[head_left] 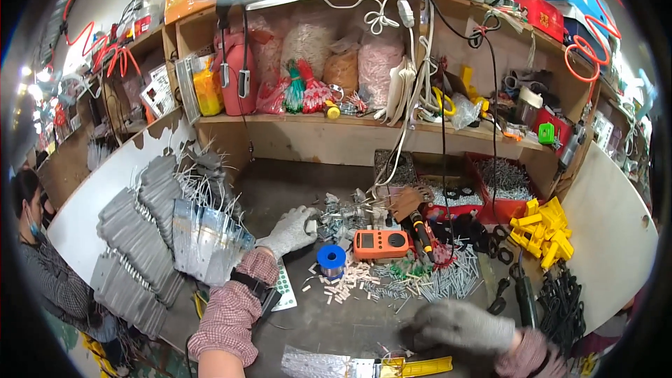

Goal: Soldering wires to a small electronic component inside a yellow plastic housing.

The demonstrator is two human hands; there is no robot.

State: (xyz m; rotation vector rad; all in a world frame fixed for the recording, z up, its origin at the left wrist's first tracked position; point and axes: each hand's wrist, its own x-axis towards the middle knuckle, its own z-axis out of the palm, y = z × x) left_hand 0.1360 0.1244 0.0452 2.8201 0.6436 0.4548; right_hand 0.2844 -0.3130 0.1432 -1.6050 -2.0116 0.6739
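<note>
My left hand (288, 232), in a grey knit glove, is at the left edge of a heap of small metal and clear parts (343, 215). Its fingers are curled closed, and whatever they pinch is too small to make out. Low on the right, my gloved right hand (458, 327) hovers over the bench, its fingers smeared by motion. In front of me at the near edge lies a long piece with a silver wrapped strip (315, 364) and a yellow plastic trough-shaped end (427, 366). Between the hands stand a blue solder wire spool (331, 260) and an orange multimeter (381, 243).
Grey finned metal pieces (129, 227) and silver-wrapped pieces (210, 238) are stacked left. Screws (455, 276) and pale small parts (350, 280) are scattered mid-bench. Red bins (507, 208), yellow plastic parts (544, 231), a soldering iron (523, 294) and black cables (560, 311) sit right. Cords hang down.
</note>
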